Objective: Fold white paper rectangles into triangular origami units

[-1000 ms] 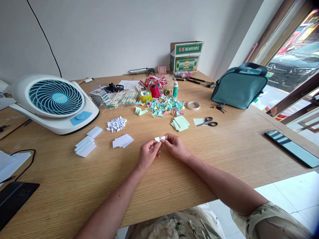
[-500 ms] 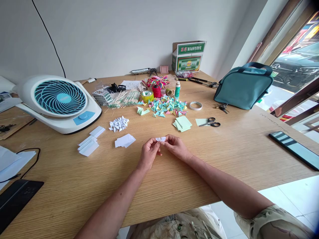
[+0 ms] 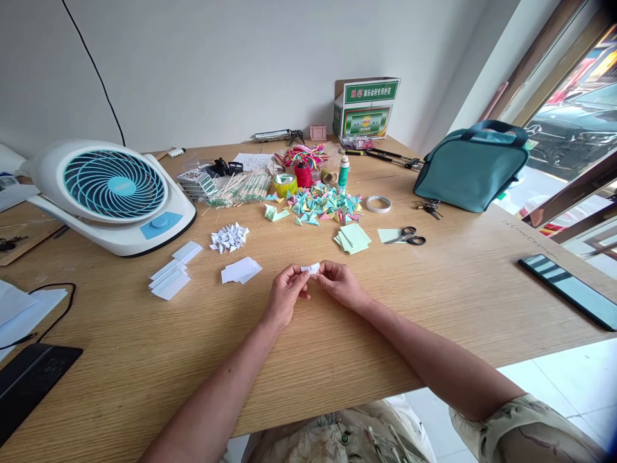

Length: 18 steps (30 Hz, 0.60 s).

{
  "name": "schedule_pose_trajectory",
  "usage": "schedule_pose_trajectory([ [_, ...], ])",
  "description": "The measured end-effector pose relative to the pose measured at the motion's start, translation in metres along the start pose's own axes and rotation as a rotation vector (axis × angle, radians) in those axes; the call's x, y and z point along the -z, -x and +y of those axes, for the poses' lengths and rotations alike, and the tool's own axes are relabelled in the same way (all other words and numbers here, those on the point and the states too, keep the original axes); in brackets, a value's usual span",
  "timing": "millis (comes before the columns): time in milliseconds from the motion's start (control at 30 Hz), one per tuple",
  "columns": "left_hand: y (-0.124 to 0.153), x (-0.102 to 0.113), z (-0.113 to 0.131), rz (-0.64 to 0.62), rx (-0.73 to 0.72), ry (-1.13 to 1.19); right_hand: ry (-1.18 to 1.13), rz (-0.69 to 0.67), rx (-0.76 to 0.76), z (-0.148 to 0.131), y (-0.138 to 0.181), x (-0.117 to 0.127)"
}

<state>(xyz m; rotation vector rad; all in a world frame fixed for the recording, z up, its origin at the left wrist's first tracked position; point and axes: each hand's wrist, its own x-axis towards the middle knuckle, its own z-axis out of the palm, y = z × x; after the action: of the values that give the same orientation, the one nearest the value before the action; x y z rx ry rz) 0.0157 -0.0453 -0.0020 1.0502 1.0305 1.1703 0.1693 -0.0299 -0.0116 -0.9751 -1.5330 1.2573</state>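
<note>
A small folded piece of white paper (image 3: 311,268) is pinched between both hands, just above the tabletop. My left hand (image 3: 288,290) grips its left end between thumb and fingers. At its right end, my right hand (image 3: 341,283) is closed on it the same way. The fingers cover part of the paper. To the left lie a stack of white paper slips (image 3: 241,270) and a fanned pile of white strips (image 3: 173,273). Behind them is a heap of folded white paper triangles (image 3: 229,238). Green paper squares (image 3: 352,238) lie beyond my right hand.
Scissors (image 3: 409,236) rest partly on a green slip, near a tape roll (image 3: 378,204). Coloured folded pieces (image 3: 318,207) are heaped farther back. A fan (image 3: 116,193) stands left; a teal bag (image 3: 472,167) and a phone (image 3: 569,289) are on the right.
The paper's fold looks slightly different, with its right part raised a little between the fingertips. Both hands stay in nearly the same place. The whole view has shifted very slightly.
</note>
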Motion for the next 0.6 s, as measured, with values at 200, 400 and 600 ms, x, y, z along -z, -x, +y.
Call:
schedule_pose_trajectory([
  [200, 0.0002, -0.0007, 0.0003, -0.003, 0.054, 0.073, 0.076, -0.015, 0.026, -0.0019, 0.0002, -0.0006],
  [400, -0.0011, -0.0007, -0.0011, -0.003, 0.073, 0.11, 0.098, 0.023, 0.037, -0.0006, -0.0006, -0.0004],
  [600, -0.0039, 0.0018, -0.0025, 0.049, 0.062, 0.115, 0.124, -0.026, -0.01, -0.0076, 0.0016, 0.0014],
])
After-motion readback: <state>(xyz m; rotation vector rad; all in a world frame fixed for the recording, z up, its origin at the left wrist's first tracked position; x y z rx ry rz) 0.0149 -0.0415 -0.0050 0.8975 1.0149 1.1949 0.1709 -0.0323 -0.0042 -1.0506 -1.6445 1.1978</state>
